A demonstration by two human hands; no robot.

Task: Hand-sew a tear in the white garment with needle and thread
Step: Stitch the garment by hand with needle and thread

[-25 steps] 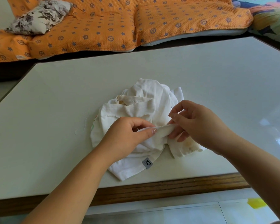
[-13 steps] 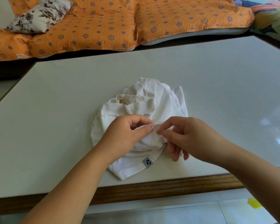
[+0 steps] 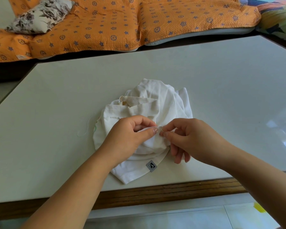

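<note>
Stitch in progress. My left hand [image 3: 127,138] pinches a fold of the white garment [image 3: 155,100], which lies bunched on the table [image 3: 56,104]. My right hand [image 3: 188,138] pinches the needle [image 3: 161,129] at that fold. Next, I judge: push it through squarely, then pull the stitch snug.

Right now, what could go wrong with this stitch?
The needle pinched in the right hand sits right by the thumb of the left hand, so a prick seems possible. The white garment is bunched, so the stitch might catch extra layers. Loose thread trailing on the table could tangle.
</note>
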